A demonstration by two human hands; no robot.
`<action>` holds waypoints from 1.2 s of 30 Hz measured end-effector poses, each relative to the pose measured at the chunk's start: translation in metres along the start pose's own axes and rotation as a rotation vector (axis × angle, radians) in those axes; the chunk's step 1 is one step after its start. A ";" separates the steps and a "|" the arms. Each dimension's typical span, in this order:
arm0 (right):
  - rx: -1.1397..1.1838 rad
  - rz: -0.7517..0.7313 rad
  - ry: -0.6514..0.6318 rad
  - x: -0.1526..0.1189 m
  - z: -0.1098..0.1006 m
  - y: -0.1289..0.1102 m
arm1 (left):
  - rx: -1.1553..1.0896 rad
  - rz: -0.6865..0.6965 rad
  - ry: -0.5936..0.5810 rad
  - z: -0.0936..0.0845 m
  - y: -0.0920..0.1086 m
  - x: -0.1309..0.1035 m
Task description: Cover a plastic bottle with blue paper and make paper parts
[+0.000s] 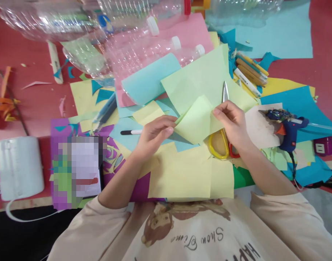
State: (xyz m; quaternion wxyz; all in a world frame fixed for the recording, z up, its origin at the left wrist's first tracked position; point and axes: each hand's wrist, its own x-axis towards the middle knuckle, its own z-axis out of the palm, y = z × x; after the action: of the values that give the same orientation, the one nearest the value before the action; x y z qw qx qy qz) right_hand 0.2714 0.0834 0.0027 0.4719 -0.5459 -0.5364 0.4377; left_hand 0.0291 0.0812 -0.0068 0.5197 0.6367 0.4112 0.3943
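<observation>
Scissors [219, 145], with one yellow and one red handle loop, are taken as the landmark. Nearest the wearer, pale yellow sheets [191, 174] are laid on the near side of the scissors, partly to their left. The pale green piece [197, 121], bent upward, is held above the papers, just left of the scissors. Its left corner is pinched between the thumb and fingers of the left hand [156, 135]; its right edge is clamped between the thumb and index finger of the right hand [232, 117], by which the middle of the scissors is covered. Whether the scissors are touched cannot be told. A black-capped marker [131, 132] is partly hidden behind the left hand, and a dark blue glue gun [290, 136] is seen well to the right of the scissors. Beyond the held piece, a large light green sheet [195, 78] is spread, mostly left of the blades. Farther off, a cluster of pens [251, 72] is noted to the right of the scissors, and clear plastic bottles [152, 47] are laid to their left, partly on a pink sheet [204, 30].
</observation>
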 end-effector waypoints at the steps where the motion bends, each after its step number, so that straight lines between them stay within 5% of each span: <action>1: 0.010 0.000 0.009 0.000 -0.001 0.001 | 0.017 0.008 -0.037 0.001 0.001 -0.001; 11: 0.230 0.136 -0.048 -0.001 -0.001 -0.001 | 0.073 -0.005 -0.202 0.005 0.015 -0.003; 20: 0.143 0.066 -0.059 -0.001 0.002 0.009 | 0.136 -0.004 -0.293 0.009 0.015 -0.003; 24: -0.009 0.022 -0.062 0.000 0.000 0.006 | 0.192 -0.140 -0.362 0.011 0.017 -0.003; 27: -0.208 -0.090 -0.041 -0.002 -0.010 -0.010 | 0.171 -0.192 -0.269 0.009 0.019 -0.003; 31: -0.652 -0.191 0.168 -0.022 -0.034 -0.036 | 0.141 -0.192 -0.041 0.004 0.015 0.000; 36: -1.280 0.154 -0.138 -0.058 -0.045 -0.040 | 0.092 -0.196 0.151 0.001 0.007 -0.001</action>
State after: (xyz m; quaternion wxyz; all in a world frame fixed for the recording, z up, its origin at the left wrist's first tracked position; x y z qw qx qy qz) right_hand 0.3066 0.0227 0.0478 -0.0151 -0.7269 -0.6795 0.0981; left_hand 0.0303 0.0793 -0.0001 0.4936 0.5849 0.5271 0.3693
